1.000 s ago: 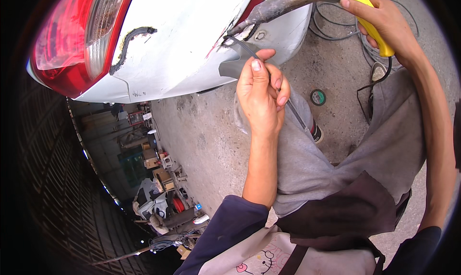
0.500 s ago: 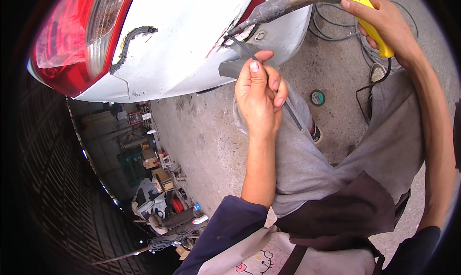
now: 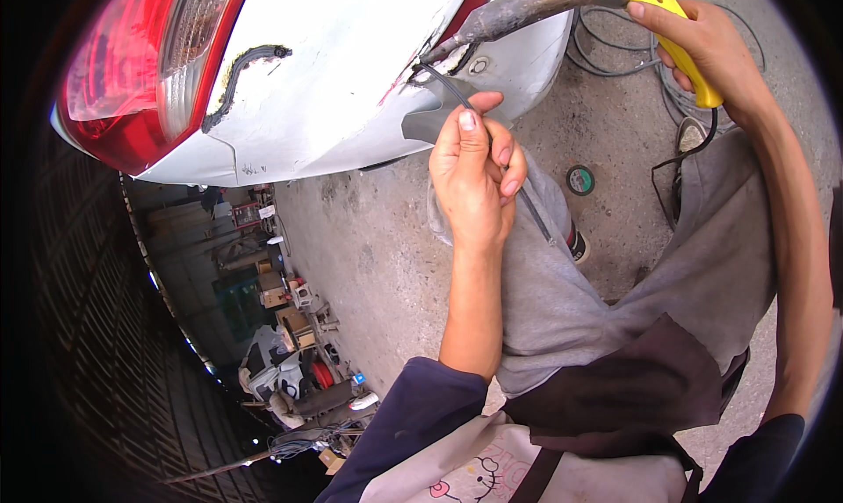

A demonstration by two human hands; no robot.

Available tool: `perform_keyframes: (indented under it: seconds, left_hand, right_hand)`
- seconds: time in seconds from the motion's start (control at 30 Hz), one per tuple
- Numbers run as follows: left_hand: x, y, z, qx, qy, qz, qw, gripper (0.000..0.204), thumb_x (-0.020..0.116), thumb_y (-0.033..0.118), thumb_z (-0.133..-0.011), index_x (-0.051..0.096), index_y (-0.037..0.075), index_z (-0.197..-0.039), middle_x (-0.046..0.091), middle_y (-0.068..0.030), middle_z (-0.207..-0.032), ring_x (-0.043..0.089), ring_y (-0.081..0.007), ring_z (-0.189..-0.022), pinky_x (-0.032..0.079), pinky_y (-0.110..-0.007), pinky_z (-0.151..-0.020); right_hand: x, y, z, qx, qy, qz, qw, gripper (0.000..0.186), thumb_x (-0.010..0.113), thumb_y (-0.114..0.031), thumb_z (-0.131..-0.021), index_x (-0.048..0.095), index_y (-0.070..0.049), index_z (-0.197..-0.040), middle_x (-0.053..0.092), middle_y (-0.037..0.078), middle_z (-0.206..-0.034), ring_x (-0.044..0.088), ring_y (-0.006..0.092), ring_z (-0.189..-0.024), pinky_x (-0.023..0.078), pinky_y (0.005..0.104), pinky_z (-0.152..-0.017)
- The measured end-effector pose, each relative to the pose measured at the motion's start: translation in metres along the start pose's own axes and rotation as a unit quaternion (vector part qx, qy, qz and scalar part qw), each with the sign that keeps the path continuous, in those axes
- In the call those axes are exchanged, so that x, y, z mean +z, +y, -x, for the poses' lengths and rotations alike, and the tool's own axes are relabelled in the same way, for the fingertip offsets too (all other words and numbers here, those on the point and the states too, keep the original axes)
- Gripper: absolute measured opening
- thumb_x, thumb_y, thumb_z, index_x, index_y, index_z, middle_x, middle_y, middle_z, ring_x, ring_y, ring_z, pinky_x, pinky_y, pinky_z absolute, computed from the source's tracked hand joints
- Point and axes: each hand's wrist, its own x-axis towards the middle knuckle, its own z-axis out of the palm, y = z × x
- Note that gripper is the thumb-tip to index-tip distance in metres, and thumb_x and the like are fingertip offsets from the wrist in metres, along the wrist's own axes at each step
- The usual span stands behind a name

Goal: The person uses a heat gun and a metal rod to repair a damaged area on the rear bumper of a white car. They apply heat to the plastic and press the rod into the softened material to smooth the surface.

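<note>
My left hand pinches a thin grey plastic welding rod between thumb and forefinger. The rod's upper end meets a cracked, darkened spot on a white car bumper; its other end hangs past my palm. With my right hand I grip the yellow handle of a hot-air gun. Its scorched metal nozzle points down-left, close to where the rod meets the crack. A dark, rough weld seam curves over the bumper beside the red and clear tail light.
Coiled grey hose or cable lies on the concrete floor at the right. A round green-and-black disc and a dark can are near my legs. Boxes and clutter line the left side.
Almost nothing differs. The hot-air gun and my right hand have shifted very slightly; my left hand keeps its pinch on the rod.
</note>
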Motion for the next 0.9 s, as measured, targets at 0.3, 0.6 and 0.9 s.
perform_keyframes:
  seconds: [0.3,0.6,0.9]
  left_hand:
    - [0.001,0.012,0.004,-0.03,0.012,0.012,0.999,0.036,0.044,0.026,-0.108,0.056,-0.006,-0.119,0.047,-0.0031,-0.068,0.038,-0.0079,-0.043,0.027,-0.021,-0.039]
    - [0.004,0.018,0.003,-0.05,0.009,0.013,0.999,0.034,0.045,0.025,-0.108,0.058,-0.004,-0.121,0.048,-0.0014,-0.07,0.037,-0.0068,-0.044,0.026,-0.02,-0.038]
    - [0.005,0.021,0.003,-0.054,0.003,0.012,0.998,0.034,0.044,0.024,-0.108,0.057,-0.004,-0.121,0.048,-0.0013,-0.07,0.037,-0.0068,-0.044,0.026,-0.02,-0.038]
  right_hand:
    - [0.0,-0.002,0.0,0.006,-0.004,-0.015,1.0,0.05,0.07,-0.057,-0.086,0.056,-0.009,-0.082,0.052,-0.002,-0.062,0.05,0.0045,-0.047,0.04,0.0199,-0.043]
    - [0.0,-0.002,0.002,-0.001,0.007,0.003,1.0,0.05,0.069,-0.056,-0.086,0.057,-0.008,-0.083,0.052,-0.002,-0.062,0.05,0.0043,-0.047,0.04,0.0199,-0.043]
    - [-0.001,-0.001,0.002,-0.003,0.004,0.0,1.0,0.051,0.069,-0.057,-0.087,0.057,-0.008,-0.085,0.052,-0.002,-0.061,0.05,0.0042,-0.046,0.039,0.0198,-0.042]
